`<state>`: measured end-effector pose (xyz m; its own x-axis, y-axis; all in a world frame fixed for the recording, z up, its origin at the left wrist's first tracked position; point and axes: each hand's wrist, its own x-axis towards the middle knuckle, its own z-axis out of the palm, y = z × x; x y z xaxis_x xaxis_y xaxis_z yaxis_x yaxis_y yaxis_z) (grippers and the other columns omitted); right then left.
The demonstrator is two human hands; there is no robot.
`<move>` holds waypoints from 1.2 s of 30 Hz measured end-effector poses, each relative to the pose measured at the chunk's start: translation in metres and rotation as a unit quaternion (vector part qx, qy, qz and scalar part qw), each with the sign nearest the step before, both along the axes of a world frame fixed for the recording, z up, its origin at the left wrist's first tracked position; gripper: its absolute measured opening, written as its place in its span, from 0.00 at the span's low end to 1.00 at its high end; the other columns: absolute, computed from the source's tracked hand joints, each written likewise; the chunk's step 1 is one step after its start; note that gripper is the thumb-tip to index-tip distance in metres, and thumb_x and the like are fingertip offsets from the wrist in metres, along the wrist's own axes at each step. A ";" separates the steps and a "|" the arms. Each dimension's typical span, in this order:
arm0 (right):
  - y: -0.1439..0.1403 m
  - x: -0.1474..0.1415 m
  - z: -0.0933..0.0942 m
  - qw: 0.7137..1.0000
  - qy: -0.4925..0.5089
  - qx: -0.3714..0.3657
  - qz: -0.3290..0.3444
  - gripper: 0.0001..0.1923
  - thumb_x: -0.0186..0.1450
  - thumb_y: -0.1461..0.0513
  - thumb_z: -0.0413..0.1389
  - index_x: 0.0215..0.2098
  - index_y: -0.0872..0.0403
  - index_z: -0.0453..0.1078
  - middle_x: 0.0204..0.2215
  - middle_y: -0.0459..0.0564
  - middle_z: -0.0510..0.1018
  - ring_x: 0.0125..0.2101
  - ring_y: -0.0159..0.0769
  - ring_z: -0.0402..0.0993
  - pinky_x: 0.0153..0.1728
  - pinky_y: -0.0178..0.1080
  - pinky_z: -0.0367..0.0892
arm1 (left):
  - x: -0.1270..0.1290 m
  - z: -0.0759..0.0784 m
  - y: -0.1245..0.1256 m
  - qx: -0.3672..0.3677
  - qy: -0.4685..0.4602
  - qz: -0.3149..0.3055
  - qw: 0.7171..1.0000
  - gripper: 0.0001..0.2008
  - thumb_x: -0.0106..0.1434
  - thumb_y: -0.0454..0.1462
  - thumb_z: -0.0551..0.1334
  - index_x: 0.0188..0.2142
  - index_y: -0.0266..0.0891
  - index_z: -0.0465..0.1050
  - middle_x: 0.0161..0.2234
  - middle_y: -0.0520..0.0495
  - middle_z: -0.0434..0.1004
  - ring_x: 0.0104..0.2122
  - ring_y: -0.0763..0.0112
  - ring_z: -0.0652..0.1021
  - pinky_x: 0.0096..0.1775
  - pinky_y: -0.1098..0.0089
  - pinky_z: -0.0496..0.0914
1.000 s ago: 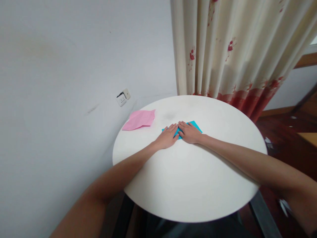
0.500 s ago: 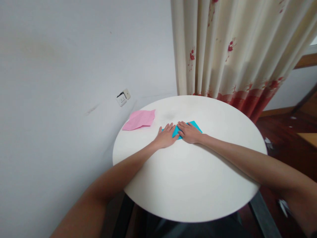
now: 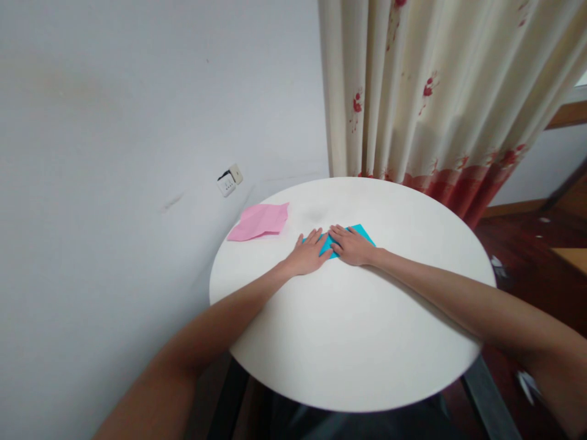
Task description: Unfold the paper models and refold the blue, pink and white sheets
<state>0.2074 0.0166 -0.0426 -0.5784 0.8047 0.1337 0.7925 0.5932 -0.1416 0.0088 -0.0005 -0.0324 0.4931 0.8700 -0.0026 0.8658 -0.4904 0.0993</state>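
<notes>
Left hand (image 3: 308, 255) has slid slightly left along the blue paper (image 3: 362, 232); both it and the right hand (image 3: 352, 245) press it with flat, spread fingers, mid-frame.

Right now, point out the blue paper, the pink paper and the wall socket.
blue paper (image 3: 362, 232), head view, bare far right corner.
pink paper (image 3: 259, 221), head view, middle of the sheet.
wall socket (image 3: 229, 180), head view, centre of the plate.

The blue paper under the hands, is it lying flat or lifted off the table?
Flat: the blue paper sheet lies on the round white table, pressed under both palms.
</notes>
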 end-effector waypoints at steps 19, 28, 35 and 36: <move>0.004 0.009 -0.002 0.988 0.006 -0.013 -0.151 0.35 0.75 0.53 0.38 0.70 0.72 0.51 0.71 0.71 0.51 0.71 0.56 0.43 0.68 0.58 0.44 | -0.005 0.001 0.004 -0.010 -0.015 -0.066 0.998 0.31 0.75 0.52 0.43 0.73 0.45 0.47 0.74 0.47 0.44 0.72 0.54 0.47 0.68 0.48 0.46; 0.005 -0.001 -0.002 1.000 0.013 -0.012 0.006 0.33 0.75 0.55 0.39 0.72 0.63 0.52 0.71 0.61 0.53 0.71 0.47 0.48 0.69 0.53 0.47 | -0.001 0.000 0.003 -0.005 -0.028 -0.050 0.998 0.34 0.75 0.53 0.44 0.73 0.39 0.43 0.74 0.42 0.43 0.72 0.57 0.48 0.69 0.51 0.46; 0.003 0.000 -0.003 1.000 0.006 -0.009 -0.003 0.33 0.75 0.53 0.37 0.73 0.63 0.51 0.72 0.60 0.52 0.71 0.48 0.46 0.69 0.55 0.47 | -0.002 -0.004 0.006 -0.002 -0.033 -0.052 0.998 0.35 0.75 0.54 0.43 0.73 0.39 0.45 0.73 0.42 0.44 0.72 0.57 0.48 0.69 0.51 0.45; 0.003 0.000 -0.002 1.000 0.005 -0.009 -0.004 0.33 0.75 0.53 0.37 0.73 0.63 0.51 0.72 0.60 0.52 0.71 0.48 0.46 0.68 0.55 0.47 | -0.003 -0.004 0.006 -0.002 -0.031 -0.051 0.998 0.35 0.75 0.54 0.43 0.73 0.39 0.45 0.73 0.42 0.44 0.72 0.57 0.48 0.69 0.52 0.45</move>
